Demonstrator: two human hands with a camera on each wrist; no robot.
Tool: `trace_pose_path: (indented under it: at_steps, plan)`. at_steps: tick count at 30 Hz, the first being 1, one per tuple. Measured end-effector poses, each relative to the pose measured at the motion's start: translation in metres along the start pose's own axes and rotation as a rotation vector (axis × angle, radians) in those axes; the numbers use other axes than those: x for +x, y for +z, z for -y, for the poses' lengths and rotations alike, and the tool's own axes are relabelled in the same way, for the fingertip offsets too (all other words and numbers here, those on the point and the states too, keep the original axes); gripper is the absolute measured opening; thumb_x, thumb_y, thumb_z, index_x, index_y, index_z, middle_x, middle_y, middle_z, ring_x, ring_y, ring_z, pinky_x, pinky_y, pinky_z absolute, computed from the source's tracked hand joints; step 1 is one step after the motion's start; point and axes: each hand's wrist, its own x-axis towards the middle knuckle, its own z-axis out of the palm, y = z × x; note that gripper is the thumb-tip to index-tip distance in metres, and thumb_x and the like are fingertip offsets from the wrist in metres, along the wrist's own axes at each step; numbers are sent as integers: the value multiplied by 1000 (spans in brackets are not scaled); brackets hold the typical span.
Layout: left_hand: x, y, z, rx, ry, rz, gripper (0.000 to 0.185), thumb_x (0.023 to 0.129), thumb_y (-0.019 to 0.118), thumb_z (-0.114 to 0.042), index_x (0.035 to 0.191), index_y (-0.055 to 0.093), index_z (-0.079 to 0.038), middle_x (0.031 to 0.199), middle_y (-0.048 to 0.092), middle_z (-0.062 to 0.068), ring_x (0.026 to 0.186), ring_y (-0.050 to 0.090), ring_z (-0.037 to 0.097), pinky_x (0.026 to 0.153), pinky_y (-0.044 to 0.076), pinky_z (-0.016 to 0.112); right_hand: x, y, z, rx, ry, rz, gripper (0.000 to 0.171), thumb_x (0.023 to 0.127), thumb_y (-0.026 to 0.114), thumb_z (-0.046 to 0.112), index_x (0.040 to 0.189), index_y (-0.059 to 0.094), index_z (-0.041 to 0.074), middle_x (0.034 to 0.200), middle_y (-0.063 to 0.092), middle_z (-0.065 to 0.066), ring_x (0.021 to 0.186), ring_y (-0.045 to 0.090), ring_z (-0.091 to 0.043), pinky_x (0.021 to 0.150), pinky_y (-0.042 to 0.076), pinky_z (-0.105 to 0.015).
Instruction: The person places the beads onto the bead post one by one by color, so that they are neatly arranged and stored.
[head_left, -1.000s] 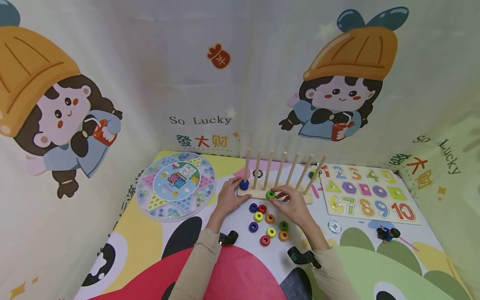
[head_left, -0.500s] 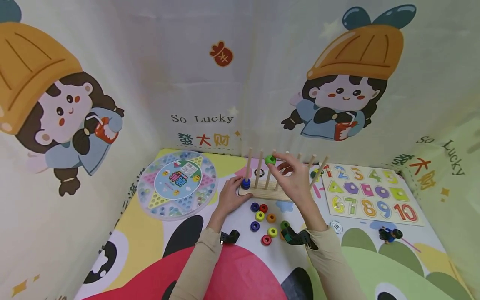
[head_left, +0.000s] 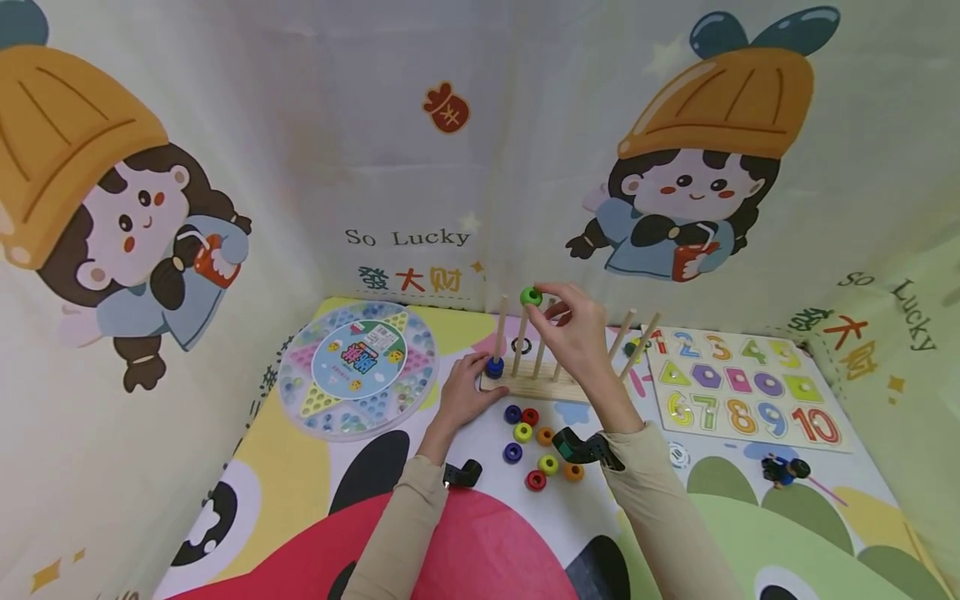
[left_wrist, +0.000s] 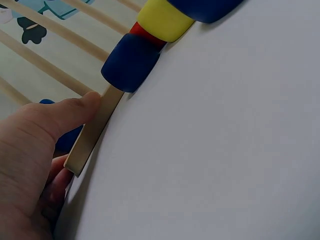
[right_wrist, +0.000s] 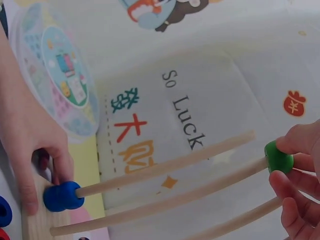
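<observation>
My right hand (head_left: 576, 337) pinches a green bead (head_left: 531, 297) between thumb and fingers. In the right wrist view the green bead (right_wrist: 279, 157) sits right at the tip of the second peg (right_wrist: 165, 197) of a wooden peg rack. My left hand (head_left: 463, 393) grips the left end of the rack's base (head_left: 536, 383), its thumb (left_wrist: 82, 107) on the near side and fingers behind. Two blue beads (right_wrist: 64, 196) are stacked at the foot of the first peg. The right hand hides part of the rack's right side in the head view.
Several loose beads, among them a yellow bead (head_left: 522, 432) and a red bead (head_left: 536, 480), lie in front of the rack. A round marble game board (head_left: 356, 367) lies left; a number puzzle board (head_left: 750, 387) and a small figure (head_left: 785, 470) are right.
My right hand has raised the green bead from beside the rack's base up to the top of the second peg, moving slightly left. The left hand keeps its grip on the base.
</observation>
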Motion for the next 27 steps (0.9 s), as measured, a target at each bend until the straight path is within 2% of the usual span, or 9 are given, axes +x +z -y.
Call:
trace_pose_path:
  at_steps: [7, 12, 16, 22, 27]
  plan:
    - [1, 1, 0, 6, -9, 18, 72, 80, 79, -43, 135, 58, -1, 138, 53, 12, 123, 49, 30, 98, 46, 45, 1, 3, -2, -55, -33, 1, 27, 86, 75, 9, 111, 71, -2, 101, 69, -16, 67, 66, -23, 58, 54, -34]
    - [0, -1, -1, 17, -12, 13, 71, 80, 80, -41, 135, 59, -1, 137, 54, 12, 120, 50, 30, 95, 47, 44, -3, -1, -5, -52, -74, -4, 25, 87, 74, 6, 110, 71, -1, 100, 69, -15, 68, 66, -23, 58, 52, -30]
    - [1, -2, -2, 18, -9, 4, 71, 79, 80, -40, 134, 59, -1, 136, 54, 12, 120, 50, 30, 96, 47, 44, -15, -11, -10, -26, -81, 13, 22, 86, 74, 3, 108, 71, -1, 100, 69, -14, 70, 65, -22, 59, 50, -26]
    - [1, -2, -3, 4, -24, 22, 71, 80, 79, -41, 135, 59, -1, 138, 53, 11, 124, 49, 30, 99, 45, 45, -46, -25, -27, -21, -19, 105, 20, 85, 74, 2, 104, 72, 1, 96, 71, -11, 70, 63, -19, 60, 53, -26]
    - [1, -2, -3, 0, -29, 28, 72, 80, 79, -41, 136, 58, 0, 138, 53, 12, 124, 48, 30, 99, 44, 45, -78, -34, -51, -30, 77, 243, 21, 84, 76, 3, 105, 73, 1, 97, 72, -11, 73, 65, -18, 61, 55, -28]
